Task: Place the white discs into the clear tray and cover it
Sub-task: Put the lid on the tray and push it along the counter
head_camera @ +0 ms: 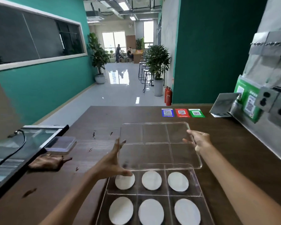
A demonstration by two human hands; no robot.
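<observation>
Six white discs (151, 180) sit one per compartment in the clear tray (199, 190) at the near edge of the brown tabletop (234, 143). Above its far half hangs the clear lid (154, 143), tilted. The left hand (113, 161) pinches its left edge between thumb and straight fingers; the right hand (199, 140) curls round its right edge.

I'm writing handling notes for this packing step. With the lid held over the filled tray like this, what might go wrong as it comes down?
1. The clear lid is held only by its side edges, the left hand and right hand on opposite sides; it may slip or tilt.
2. It sits farther back than the clear tray, so it could land misaligned.
3. A tilted edge might nudge the white discs.
</observation>
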